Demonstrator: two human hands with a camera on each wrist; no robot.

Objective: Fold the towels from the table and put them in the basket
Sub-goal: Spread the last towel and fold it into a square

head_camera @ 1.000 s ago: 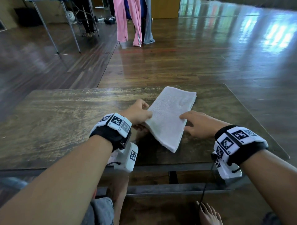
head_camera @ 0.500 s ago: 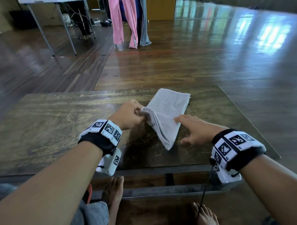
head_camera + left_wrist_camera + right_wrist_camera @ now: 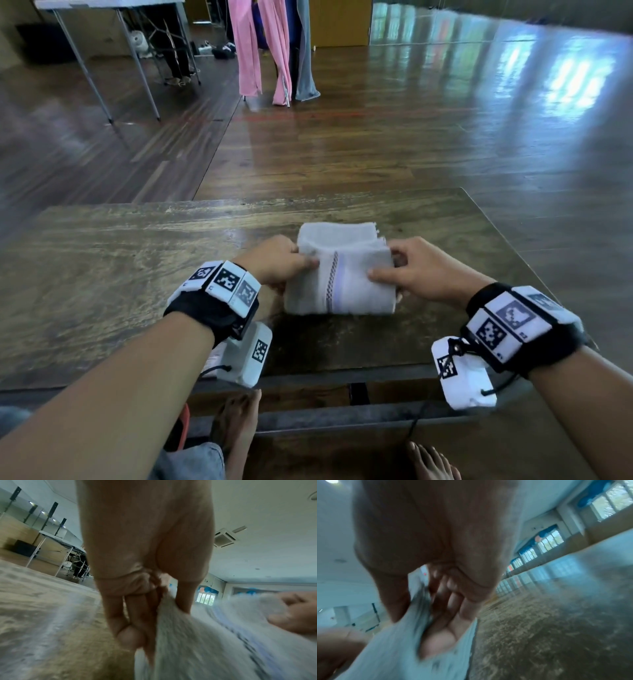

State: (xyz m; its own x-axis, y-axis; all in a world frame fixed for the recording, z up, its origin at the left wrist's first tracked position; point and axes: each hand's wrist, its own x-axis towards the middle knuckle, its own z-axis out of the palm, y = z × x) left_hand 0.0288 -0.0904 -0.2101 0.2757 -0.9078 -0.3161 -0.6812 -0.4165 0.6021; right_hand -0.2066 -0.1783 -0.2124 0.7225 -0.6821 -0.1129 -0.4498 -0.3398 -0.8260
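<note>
A white towel [image 3: 342,284] with a stitched stripe lies folded on the dark wooden table [image 3: 102,274], its near half doubled over the far half. My left hand [image 3: 284,263] pinches the towel's left edge between thumb and fingers; the left wrist view shows the cloth [image 3: 197,642] caught there. On the other side my right hand [image 3: 407,270] grips the towel's right edge, thumb on top and fingers under the fold, with the towel [image 3: 393,649] filling the lower left of the right wrist view. No basket is in view.
The table's near edge [image 3: 342,371] runs just in front of my wrists, with bare feet [image 3: 431,462] below it. Pink and grey cloths [image 3: 270,51] hang on a rack across the shiny floor. A folding table [image 3: 102,41] stands at the far left.
The towel was long and slanted, flat under my hands. My left hand lifted one end and both hands brought it over; the towel is now a short squared bundle held from both sides.
</note>
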